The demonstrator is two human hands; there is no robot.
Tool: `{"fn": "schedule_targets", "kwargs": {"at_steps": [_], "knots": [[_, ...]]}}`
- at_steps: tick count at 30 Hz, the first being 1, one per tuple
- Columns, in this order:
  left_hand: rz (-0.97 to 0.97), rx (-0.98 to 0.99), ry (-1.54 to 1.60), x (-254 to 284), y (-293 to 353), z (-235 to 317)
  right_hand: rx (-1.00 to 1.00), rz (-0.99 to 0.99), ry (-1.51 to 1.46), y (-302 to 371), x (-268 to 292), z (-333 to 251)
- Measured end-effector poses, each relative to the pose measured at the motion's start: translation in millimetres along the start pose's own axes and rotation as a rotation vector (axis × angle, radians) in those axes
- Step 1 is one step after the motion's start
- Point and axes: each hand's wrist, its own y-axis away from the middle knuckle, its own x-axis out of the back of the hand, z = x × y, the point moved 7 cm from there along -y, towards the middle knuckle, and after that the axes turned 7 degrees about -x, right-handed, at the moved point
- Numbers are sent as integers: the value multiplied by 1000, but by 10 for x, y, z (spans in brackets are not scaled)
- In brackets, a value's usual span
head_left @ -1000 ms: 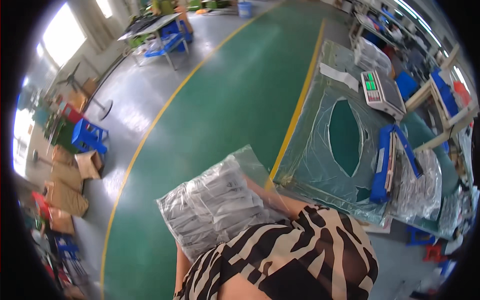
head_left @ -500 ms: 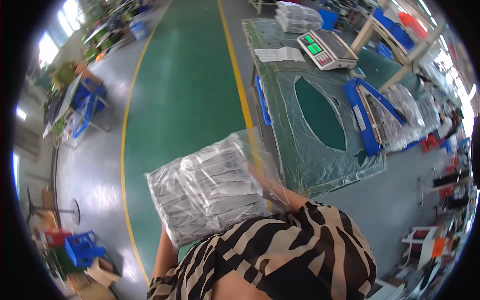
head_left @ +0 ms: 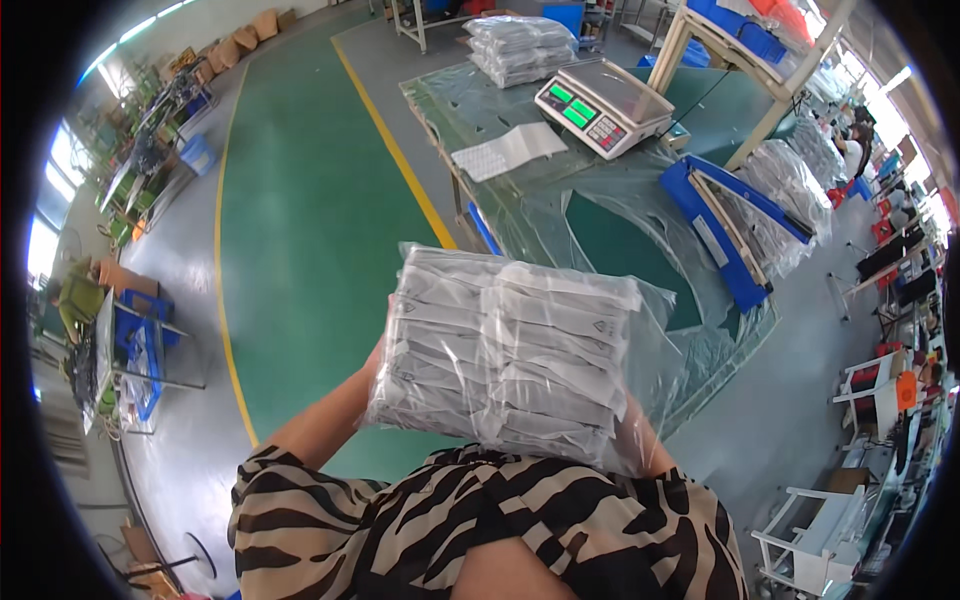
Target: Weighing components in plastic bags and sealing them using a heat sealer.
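Note:
I hold a clear plastic bag (head_left: 500, 350) in front of my body, filled with stacked flat grey-white packets in two columns. My left hand (head_left: 383, 330) supports its left side, the fingers mostly hidden behind and under it. At the right side my right hand (head_left: 632, 422) shows dimly through the loose clear film, its fingers hidden too. The bag's slack end spreads to the right, over the near edge of a table (head_left: 480, 110) with a green top under clear plastic sheeting.
On the table are a digital scale (head_left: 605, 105) with green displays, a white sheet (head_left: 508, 150), a blue bag sealer (head_left: 712, 235) and stacked filled bags (head_left: 520, 48). A green walkway (head_left: 300, 200) with yellow lines runs along the left. A white stool (head_left: 815, 540) stands at the lower right.
The bag has moved right and levelled out from its tilt, coming nearer the table. My view has turned to the right. Both hands still hold the bag.

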Motion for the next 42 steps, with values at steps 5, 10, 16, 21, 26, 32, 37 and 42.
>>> {"fn": "schedule_targets", "kwargs": {"at_steps": [5, 10, 16, 21, 26, 32, 37, 42], "knots": [[-269, 107, 38, -174, -979, 445, -11, 156, 79, -68, 440, -288], [200, 192, -133, 93, -1854, 766, -25, 287, 163, -280, 741, -395], [138, 277, -504, -74, -2533, 1342, -59, 487, 274, -654, 896, -770], [37, 370, -402, 342, -3224, 1852, -230, 577, 343, -1395, 905, -889], [-77, 418, -363, 880, -4125, 2645, -514, 600, 446, -2291, 685, -1077], [-70, 439, -452, 1586, -5184, 3730, -482, 645, -81, -4086, 538, -1577], [-14, 489, -532, 1238, -5448, 4568, -407, 666, -509, -5234, 576, -1724], [48, 509, -632, 1517, -5745, 4981, -314, 653, -936, -6113, 711, -1644]]}}
